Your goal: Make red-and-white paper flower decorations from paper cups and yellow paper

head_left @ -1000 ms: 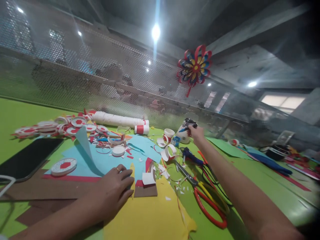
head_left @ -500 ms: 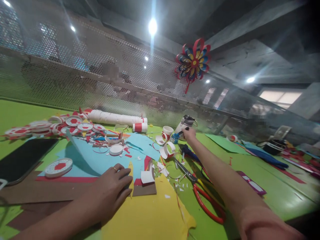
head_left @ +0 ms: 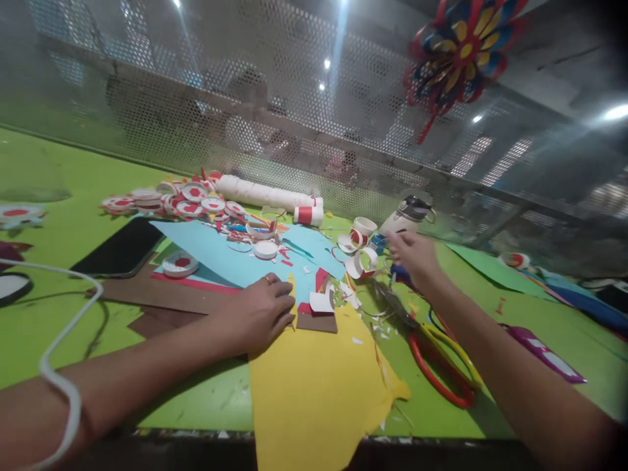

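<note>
My left hand lies flat on the papers, its fingers stretched out and a ring on one of them. Its fingertips press beside a narrow yellow paper point and a brown card piece. Under and near it are light blue paper and a large yellow sheet. My right hand is raised with fingers pinched together at a small dark-ended thing, mostly hidden, beside a small blue container. Below the right wrist lie large scissors with red and yellow handles.
Cut paper cup rings and scraps lie in the middle. A heap of red-and-white discs, a stack of white cups and a phone lie leftward. A jug stands behind; a white cable crosses my left forearm.
The view has tilted down and swung left. My right hand has drawn back a little from the blue container, toward me. My left hand stays on the papers.
</note>
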{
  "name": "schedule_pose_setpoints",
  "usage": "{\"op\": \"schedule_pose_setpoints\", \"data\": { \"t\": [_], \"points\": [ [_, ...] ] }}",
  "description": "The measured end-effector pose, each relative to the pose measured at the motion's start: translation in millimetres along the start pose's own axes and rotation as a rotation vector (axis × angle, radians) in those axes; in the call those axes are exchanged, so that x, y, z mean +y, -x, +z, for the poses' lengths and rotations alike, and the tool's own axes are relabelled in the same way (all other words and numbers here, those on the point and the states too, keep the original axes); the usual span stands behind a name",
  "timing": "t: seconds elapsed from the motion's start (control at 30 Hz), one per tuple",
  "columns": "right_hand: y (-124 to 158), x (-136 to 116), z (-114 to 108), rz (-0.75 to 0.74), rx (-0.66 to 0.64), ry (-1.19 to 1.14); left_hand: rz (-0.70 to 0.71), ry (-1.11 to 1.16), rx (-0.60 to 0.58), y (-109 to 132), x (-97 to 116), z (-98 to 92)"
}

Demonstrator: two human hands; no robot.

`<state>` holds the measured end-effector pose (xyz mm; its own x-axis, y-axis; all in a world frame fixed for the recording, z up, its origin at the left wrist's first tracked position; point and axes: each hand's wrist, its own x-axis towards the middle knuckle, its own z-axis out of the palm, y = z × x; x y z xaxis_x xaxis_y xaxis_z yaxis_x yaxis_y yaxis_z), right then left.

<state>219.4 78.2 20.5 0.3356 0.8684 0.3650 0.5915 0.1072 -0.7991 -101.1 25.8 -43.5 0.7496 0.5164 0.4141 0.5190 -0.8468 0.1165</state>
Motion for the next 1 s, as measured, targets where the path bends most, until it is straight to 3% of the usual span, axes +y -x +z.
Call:
{"op": "schedule_pose_setpoints", "data": {
  "t": [0.1, 0.17, 0.2, 0.3, 0.4, 0.7, 1.0],
  "points": [
    [26.6, -34.6, 47.0, -0.118, -0.31, 0.066, -0.038, -0.057, -0.044, 0.8, 3.8, -3.6],
    [36.9, -53.3, 80.3, -0.347, -0.703, 0.321, -0.041, -0.09, -0.073, 1.3, 5.0, -5.7],
    [39.1, -60.1, 95.1, -0.363, -0.767, 0.357, -0.036, -0.1, -0.077, 1.6, 4.9, -6.3],
    [36.1, -69.9, 126.6, -0.346, -0.856, 0.424, -0.01, -0.103, -0.059, 2.6, 2.9, -5.2],
    [29.4, -71.4, 138.7, -0.297, -0.911, 0.455, 0.001, -0.107, -0.042, 3.7, 1.2, -2.5],
    [28.2, -70.9, 138.0, -0.026, -1.054, 0.214, -0.003, -0.18, -0.096, 3.4, 3.7, -2.4],
    [28.7, -49.3, 127.7, 0.084, -1.013, -0.118, -0.009, -0.119, -0.087, 1.9, 2.4, -3.0]
  ]
}}
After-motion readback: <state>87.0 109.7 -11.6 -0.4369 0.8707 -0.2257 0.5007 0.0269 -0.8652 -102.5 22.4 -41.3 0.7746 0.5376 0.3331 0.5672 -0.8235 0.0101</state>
